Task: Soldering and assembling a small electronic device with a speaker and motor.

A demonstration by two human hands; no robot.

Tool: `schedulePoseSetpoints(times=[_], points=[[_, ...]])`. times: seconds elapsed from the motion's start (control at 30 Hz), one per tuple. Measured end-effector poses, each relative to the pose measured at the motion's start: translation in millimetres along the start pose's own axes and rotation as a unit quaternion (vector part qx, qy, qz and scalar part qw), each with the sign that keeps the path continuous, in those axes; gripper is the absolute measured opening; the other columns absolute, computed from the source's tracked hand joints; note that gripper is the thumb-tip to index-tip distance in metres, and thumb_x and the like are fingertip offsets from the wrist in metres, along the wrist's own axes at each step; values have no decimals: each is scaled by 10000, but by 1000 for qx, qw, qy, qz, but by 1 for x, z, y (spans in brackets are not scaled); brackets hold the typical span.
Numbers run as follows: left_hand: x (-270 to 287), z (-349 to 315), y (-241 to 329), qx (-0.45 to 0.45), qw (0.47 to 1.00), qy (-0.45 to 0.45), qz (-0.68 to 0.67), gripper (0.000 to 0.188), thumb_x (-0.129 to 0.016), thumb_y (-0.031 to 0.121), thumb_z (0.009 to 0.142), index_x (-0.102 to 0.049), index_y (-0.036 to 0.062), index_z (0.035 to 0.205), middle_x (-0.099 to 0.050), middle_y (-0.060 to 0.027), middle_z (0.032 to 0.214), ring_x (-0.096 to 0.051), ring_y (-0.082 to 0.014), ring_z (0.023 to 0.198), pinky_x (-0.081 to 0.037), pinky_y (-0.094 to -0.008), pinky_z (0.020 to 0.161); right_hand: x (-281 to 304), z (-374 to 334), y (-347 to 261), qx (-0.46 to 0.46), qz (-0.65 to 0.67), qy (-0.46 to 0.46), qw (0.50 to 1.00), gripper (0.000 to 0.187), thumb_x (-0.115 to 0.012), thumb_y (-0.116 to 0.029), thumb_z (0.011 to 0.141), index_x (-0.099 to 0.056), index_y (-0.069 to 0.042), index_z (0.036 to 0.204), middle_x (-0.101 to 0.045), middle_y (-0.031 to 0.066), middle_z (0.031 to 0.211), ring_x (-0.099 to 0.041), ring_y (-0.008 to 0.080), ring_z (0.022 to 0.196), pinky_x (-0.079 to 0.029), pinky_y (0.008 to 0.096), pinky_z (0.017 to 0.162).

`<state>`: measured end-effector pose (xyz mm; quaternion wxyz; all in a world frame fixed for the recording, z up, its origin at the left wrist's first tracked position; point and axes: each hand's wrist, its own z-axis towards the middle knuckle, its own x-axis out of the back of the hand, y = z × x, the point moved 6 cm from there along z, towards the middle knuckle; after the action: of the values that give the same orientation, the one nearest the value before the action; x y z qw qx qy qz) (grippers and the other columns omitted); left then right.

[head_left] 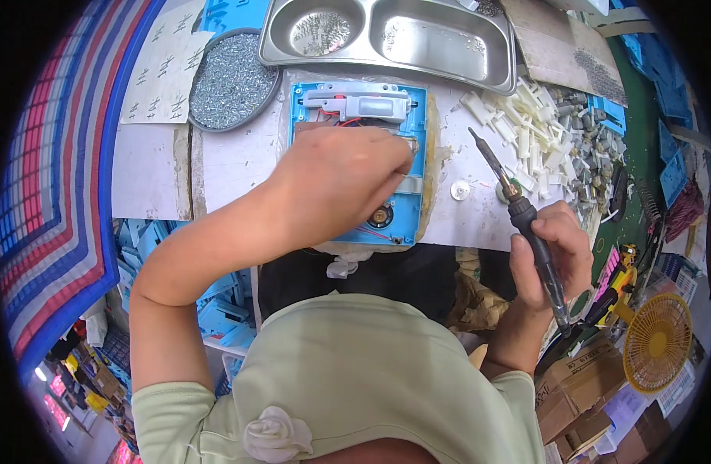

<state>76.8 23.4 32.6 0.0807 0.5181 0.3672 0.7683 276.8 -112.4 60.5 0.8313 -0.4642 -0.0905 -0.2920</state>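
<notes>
An open blue plastic case [420, 213] lies on the worktable in front of me. It holds a light grey plastic part [371, 107] at its far end, red wires and a small round black speaker [381, 216]. My left hand [336, 178] is over the middle of the case with its fingers curled down into it. The back of the hand hides the fingertips and whatever they grip. To the right of the case, my right hand [570, 251] is wrapped round the black handle of a soldering iron [535, 232]. The iron's tip points up and away, apart from the case.
A grey round tray of small screws [235, 81] stands at the far left, beside a steel compartment tray [440, 42]. White plastic parts [529, 135] and grey pieces [587, 151] are heaped at the right. A small white wheel [460, 190] lies near the case. A yellow fan [657, 342] stands lower right.
</notes>
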Motion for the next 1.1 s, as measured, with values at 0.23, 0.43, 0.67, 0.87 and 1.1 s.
schedulePoseSetpoints(times=[0.23, 0.43, 0.67, 0.87, 1.1], points=[[6, -19, -14, 46, 987, 84, -128, 101, -737, -36, 859, -700, -3, 946, -693, -71, 853, -634, -142, 698, -509, -270, 634, -17, 5, 6, 10, 20, -15, 1000, 330, -803, 48, 727, -628, 19, 1005, -617, 106, 718, -566, 210, 596, -423, 312, 558], [-4, -22, -23, 156, 970, 42, -181, 86, -751, -15, 874, -701, -23, 944, -692, -42, 802, -624, -80, 681, -493, -241, 613, -37, 2, 7, -38, 52, 25, 998, 356, -828, 37, 758, -647, 13, 1063, -680, 132, 834, -632, 238, 701, -496, 316, 641], [-3, -20, -22, 189, 957, 25, -219, 76, -744, -7, 885, -692, -28, 937, -674, -18, 777, -571, -56, 645, -457, -224, 583, -98, 5, 16, -138, 90, -51, 985, 462, -727, 142, 838, -584, 13, 1258, -620, 132, 1141, -701, 210, 1031, -546, 319, 929], [-5, -23, -28, 201, 951, 21, -235, 76, -739, -5, 889, -686, -29, 939, -650, -6, 758, -558, -47, 647, -447, -218, 580, -112, 14, 19, -111, 89, 13, 990, 437, -774, 94, 788, -659, -54, 1183, -669, 117, 976, -672, 223, 815, -538, 291, 712], [-3, -21, -21, 170, 963, 39, -207, 74, -727, -2, 897, -685, -32, 949, -637, -11, 766, -536, -54, 628, -434, -230, 568, -111, 11, 20, -104, 89, 32, 990, 473, -759, 131, 757, -654, -38, 1186, -651, 112, 950, -650, 206, 781, -523, 279, 691]])
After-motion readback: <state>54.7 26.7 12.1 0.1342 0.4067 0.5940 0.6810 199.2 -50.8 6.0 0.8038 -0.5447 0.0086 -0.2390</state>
